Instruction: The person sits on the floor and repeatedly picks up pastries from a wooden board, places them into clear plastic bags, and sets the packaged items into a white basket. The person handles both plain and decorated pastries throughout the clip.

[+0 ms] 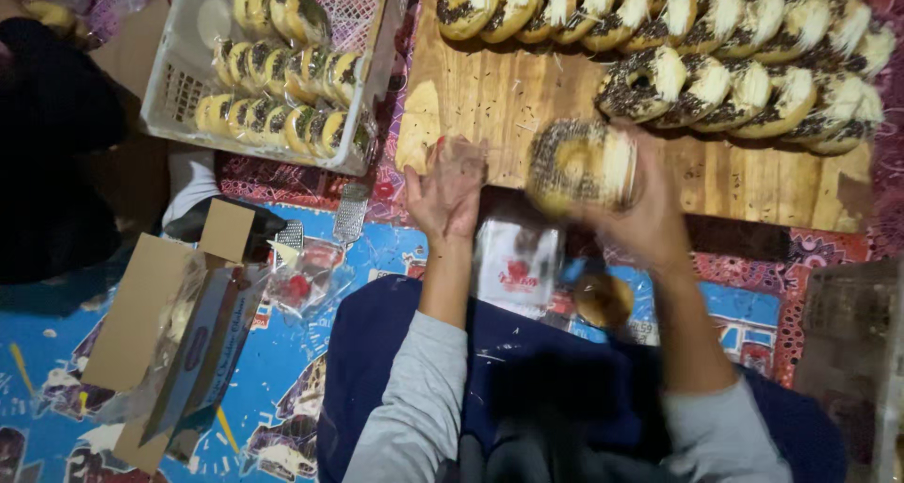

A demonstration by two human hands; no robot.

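Head view, looking down over a lap covered with dark blue cloth [565,389] and two grey sleeves [414,417].

Right hand [640,215] raised above the near edge of a wooden board [490,97], fingers closed around a stack of ring donuts with chocolate sprinkles and white shreds [579,163]; blurred, so exact number of donuts in the stack impossible to tell. Left hand [447,191] just beside it on the left, palm open, fingers spread and pointing up toward the board, holding nothing; also a little blurred.

On the board, further away: two long rows of same sprinkled donuts [716,50], leaning one on another, well apart from the hands. Below the hands, between the arms: a clear plastic bag with a red mark [518,266] lying on the lap, and near it, to the right, one plain donut [603,299] in plastic.

Upper left: a white plastic basket [174,88] with wrapped donuts [282,88] standing in rows. Lower left: an open cardboard box [160,332] on a blue patterned mat [282,370]. Near the basket, a small metal grater [350,210]. Far left: dark clothing of another person [47,163], hands not seen.
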